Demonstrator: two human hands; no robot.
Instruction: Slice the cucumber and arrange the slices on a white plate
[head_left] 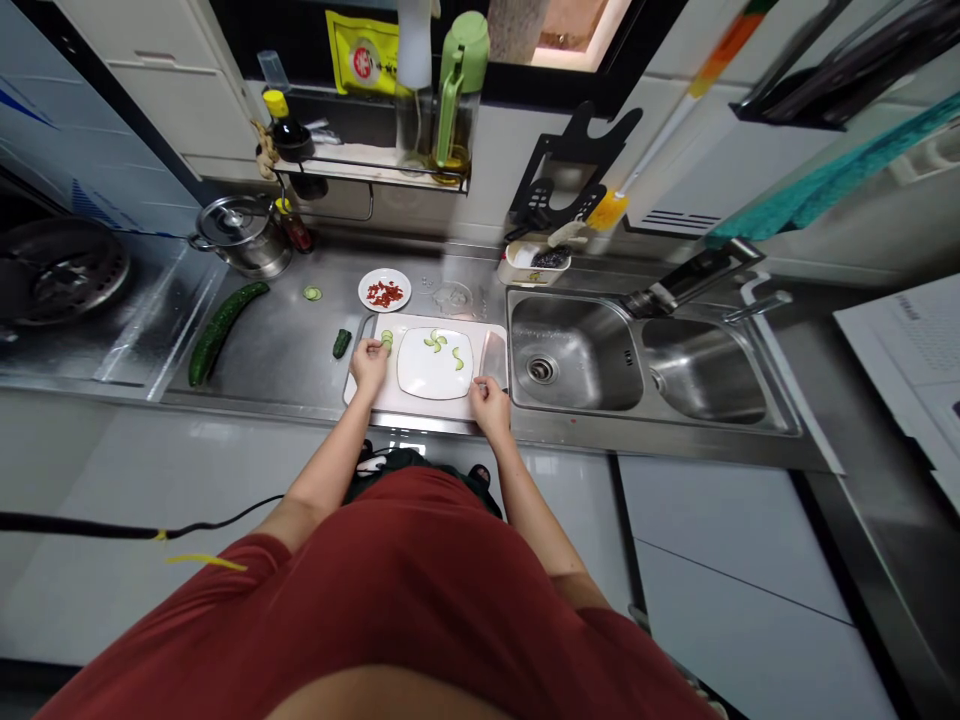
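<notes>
A white plate [424, 377] lies on a pale cutting board [461, 407], with a few curved cucumber pieces [435, 342] arranged on it and another piece [458, 358] toward its right side. My left hand [370, 367] is at the board's left end, its fingers closed at some round cucumber slices [387, 338]. By the plate's lower right corner, my right hand [490, 405] has its fingers pinched together; whatever is in them is too small to see. Just beyond it rests a broad knife blade [493, 350]. A short cucumber stub [342, 343] sits left of the board.
Farther left are a long cucumber [225, 328], thin slices [312, 293] and a lidded steel pot [244, 238]. A plate of red pieces [385, 275] stands behind the board. To the right is a double sink [577, 350] with a tap [694, 280]; a bottle shelf [375, 165] hangs above.
</notes>
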